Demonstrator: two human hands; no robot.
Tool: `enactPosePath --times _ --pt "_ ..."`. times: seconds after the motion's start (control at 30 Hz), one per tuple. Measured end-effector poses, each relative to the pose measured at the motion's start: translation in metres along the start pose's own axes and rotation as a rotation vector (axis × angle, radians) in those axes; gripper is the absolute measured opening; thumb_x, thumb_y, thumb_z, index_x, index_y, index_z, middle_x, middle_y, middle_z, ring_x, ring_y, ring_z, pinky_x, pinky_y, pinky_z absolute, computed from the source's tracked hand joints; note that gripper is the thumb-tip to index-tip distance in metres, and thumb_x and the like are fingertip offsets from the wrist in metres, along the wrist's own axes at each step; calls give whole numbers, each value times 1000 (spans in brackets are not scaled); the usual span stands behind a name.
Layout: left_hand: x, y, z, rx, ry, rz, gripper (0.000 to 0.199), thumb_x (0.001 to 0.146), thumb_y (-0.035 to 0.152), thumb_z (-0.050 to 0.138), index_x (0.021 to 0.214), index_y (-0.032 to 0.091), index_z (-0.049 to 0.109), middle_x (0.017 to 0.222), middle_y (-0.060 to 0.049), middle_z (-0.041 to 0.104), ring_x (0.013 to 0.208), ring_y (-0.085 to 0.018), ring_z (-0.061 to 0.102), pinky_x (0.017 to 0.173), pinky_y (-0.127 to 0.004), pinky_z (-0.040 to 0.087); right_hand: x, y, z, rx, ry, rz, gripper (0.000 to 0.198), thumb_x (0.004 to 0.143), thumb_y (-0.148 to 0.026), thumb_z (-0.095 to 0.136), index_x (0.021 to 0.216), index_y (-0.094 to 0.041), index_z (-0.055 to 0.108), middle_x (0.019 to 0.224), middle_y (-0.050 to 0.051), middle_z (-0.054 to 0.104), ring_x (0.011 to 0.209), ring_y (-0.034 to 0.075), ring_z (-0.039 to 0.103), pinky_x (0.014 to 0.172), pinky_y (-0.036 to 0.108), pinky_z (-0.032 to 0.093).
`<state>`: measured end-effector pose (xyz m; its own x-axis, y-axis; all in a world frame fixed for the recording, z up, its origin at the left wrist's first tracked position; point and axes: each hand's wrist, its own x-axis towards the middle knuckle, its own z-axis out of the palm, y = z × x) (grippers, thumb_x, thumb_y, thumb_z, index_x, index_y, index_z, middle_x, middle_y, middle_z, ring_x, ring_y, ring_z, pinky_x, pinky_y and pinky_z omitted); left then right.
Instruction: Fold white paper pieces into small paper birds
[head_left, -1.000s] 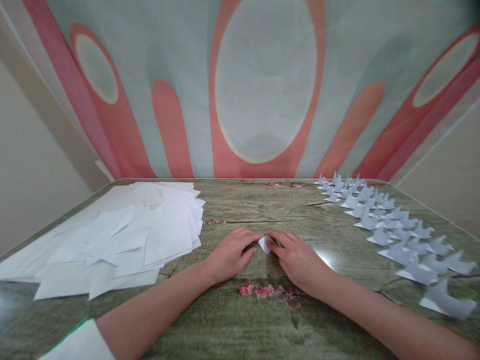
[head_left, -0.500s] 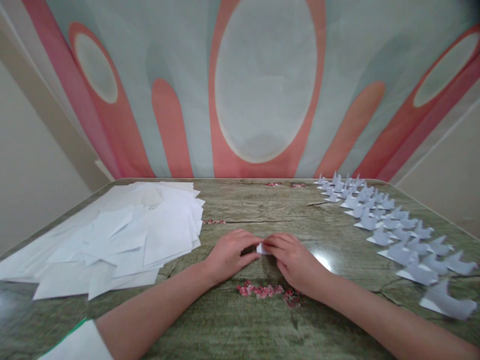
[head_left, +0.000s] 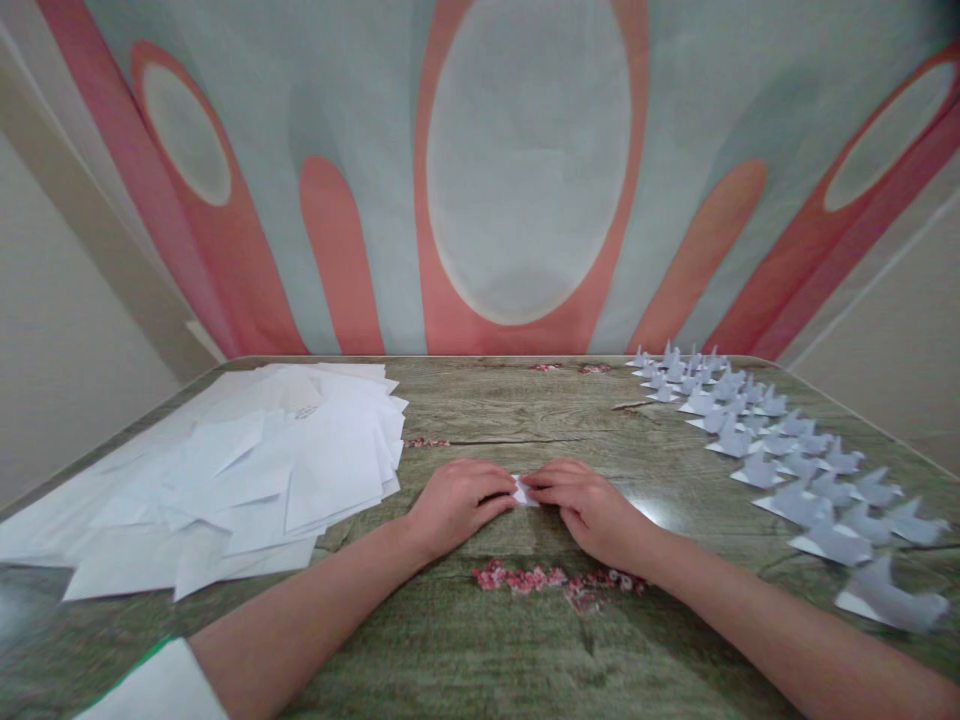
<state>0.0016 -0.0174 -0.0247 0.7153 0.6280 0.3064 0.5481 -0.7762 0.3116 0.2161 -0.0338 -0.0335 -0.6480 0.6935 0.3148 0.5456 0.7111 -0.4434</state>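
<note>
A small folded piece of white paper [head_left: 525, 491] lies at the middle of the table between my two hands. My left hand [head_left: 466, 503] has its fingers closed on the paper's left edge, with the thumb below. From the other side, my right hand [head_left: 589, 505] presses its fingertips onto the right part of the same paper. The fingers cover much of the paper, so its full shape is hidden.
On the left a broad, loose pile of white paper sheets [head_left: 330, 470] covers the wood-patterned table [head_left: 480, 660]. Several rows of white folded paper birds [head_left: 892, 595] stand along the right side. A patterned backdrop [head_left: 510, 340] hangs behind the table's far edge.
My right hand has shifted slightly up and its fingers have drawn a little to the right, so more of the folded paper shows. My left hand has hardly moved.
</note>
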Motion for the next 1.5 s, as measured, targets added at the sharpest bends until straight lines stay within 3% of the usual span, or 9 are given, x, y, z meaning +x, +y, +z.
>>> enactPosePath --times 0.2,0.4,0.63,0.8,0.97,1.13,1.5 --pt "0 0 1 243 -28 172 22 89 23 40 98 19 59 93 -3 65 88 -15 59 79 -27 44 1 3 -4 34 -21 -30 47 72 2 40 104 -23 64 110 3 63 101 17 52 93 38 37" --pt "5 4 -3 318 -77 190 20 87 21 40 90 17 59 85 -5 63 83 -17 57 77 -30 43 2 5 -4 6 -23 -54 44 72 1 41 102 -21 65 109 5 63 100 17 53 92 38 38" --pt "8 3 -1 98 -55 62 20 88 23 42 91 18 61 88 -4 61 85 -15 54 79 -28 41 2 5 -9 -61 -56 -120 40 77 -3 40 104 -19 63 107 6 64 101 19 52 91 39 38" --pt "12 1 1 -121 -17 -83 17 85 26 48 86 19 64 84 -3 58 83 -14 53 77 -25 41 1 4 -14 -34 -90 -128 46 71 0 40 108 -18 60 111 5 61 104 18 51 93 39 37" --pt "15 0 3 -256 -9 -128 16 83 26 51 83 18 65 81 -3 58 80 -14 54 77 -25 41 0 5 -17 -12 -113 -94 57 62 3 39 114 -15 54 112 7 59 107 18 48 96 38 35" --pt "16 -3 6 -303 13 -147 15 82 26 54 84 18 66 80 -2 60 80 -14 54 76 -25 40 -1 3 -26 -17 -188 -75 68 56 5 37 120 -15 47 115 7 56 112 17 44 100 38 31" --pt "16 1 6 -267 41 -190 16 82 26 52 77 16 63 77 -3 60 77 -14 54 73 -25 41 3 4 -35 -25 -319 -189 72 60 6 37 127 -21 43 125 5 52 117 15 41 105 42 21"
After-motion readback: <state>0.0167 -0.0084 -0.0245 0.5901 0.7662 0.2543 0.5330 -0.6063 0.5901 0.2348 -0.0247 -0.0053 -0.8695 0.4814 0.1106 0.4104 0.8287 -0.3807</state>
